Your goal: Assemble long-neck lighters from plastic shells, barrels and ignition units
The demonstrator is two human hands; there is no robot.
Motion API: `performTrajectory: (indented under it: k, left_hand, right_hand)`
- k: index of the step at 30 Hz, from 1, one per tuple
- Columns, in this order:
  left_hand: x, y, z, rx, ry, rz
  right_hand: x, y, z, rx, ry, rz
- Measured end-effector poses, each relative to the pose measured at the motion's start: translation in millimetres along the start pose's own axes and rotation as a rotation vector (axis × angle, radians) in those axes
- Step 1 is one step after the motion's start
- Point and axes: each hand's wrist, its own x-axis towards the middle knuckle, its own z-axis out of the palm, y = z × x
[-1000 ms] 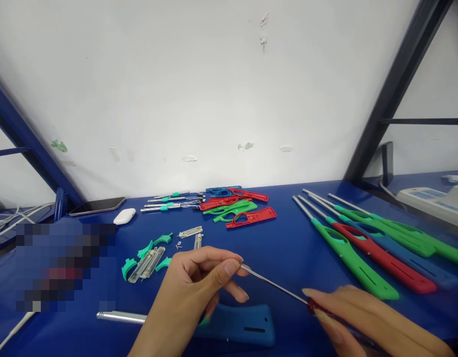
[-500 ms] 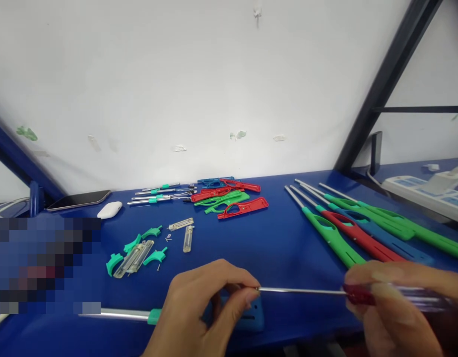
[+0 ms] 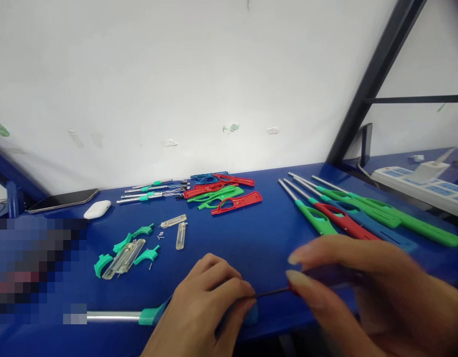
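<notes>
My left hand [image 3: 210, 307] has its thumb and forefinger pinched at the tip of a thin screwdriver [image 3: 272, 293]; anything small between them is hidden. Beneath this hand lies a long-necked lighter with a metal tube [image 3: 113, 317], a teal collar [image 3: 150, 316] and a blue handle [image 3: 253, 316], mostly covered. Blurred, my right hand [image 3: 377, 292] curls around the screwdriver's red handle end [image 3: 294, 289], thumb and forefinger slightly apart. Teal triggers [image 3: 147, 254], clear fuel tanks [image 3: 181, 235] and tiny screws lie further left.
Red, green and blue handle shells [image 3: 238, 202] are piled at the back, beside metal tubes with wires [image 3: 143, 197]. Several lighters [image 3: 348, 223] lie at right. A white case [image 3: 97, 209] and a phone [image 3: 63, 200] are at back left, a power strip [image 3: 429, 186] far right.
My right hand has moved left, closer to my left hand, and its thumb and forefinger have spread. The left hand has turned slightly, still pinching at the tip. The view has shifted a little.
</notes>
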Motion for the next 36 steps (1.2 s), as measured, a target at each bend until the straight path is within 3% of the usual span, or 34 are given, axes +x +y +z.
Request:
performTrajectory:
  k: [4,7,15,24,30,36]
  left_hand:
    - [3,-3,8.4,0.016,-0.060,-0.020]
    - [4,-4,11.5,0.019,-0.099,-0.043]
    - [3,-5,10.4,-0.001,-0.141,-0.145]
    - [-2,-2,7.0,0.097,-0.142,-0.130]
    - [4,-2,5.3,0.000,-0.218,-0.224]
    - [-9,-9,13.0,-0.010,-0.203,-0.192]
  right_hand:
    - [8,-6,10,0.094,-0.092,-0.012]
    - [9,-7,14,0.115,-0.137,0.058]
    - [10,-2,17,0.112,-0.223,0.061]
    - [12,1,20,0.148,-0.219,0.042]
    - [6,-3,20,0.087,-0.268,0.105]
    - [16,-10,31,0.191,-0.274,0.059]
